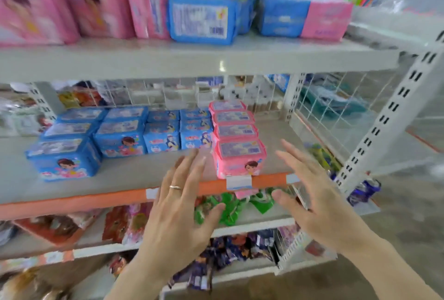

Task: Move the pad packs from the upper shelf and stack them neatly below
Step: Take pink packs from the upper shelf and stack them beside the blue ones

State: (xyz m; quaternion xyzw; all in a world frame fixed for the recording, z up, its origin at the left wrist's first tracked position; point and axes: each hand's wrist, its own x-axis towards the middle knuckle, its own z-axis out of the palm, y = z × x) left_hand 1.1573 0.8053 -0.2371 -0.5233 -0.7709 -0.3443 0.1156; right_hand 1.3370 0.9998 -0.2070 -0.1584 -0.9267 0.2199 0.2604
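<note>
Grey metal shelving [192,59] holds pink and blue pad packs [201,20] on the upper shelf. On the lower shelf [134,177], blue packs [120,131] stand in rows beside a row of pink packs [236,136]. Left hand [177,208] and right hand [312,194] hover before the orange shelf edge [96,200], fingers spread apart, holding nothing; the left wears a ring [175,187].

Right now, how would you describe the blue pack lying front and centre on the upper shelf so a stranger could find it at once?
Start at the upper shelf, the grey board above the one with the orange front strip. Near its middle, between upright pink packs on the left and another blue pack on the right, sits the blue pack. It alone faces forward with its white printed label and barcode.
</note>
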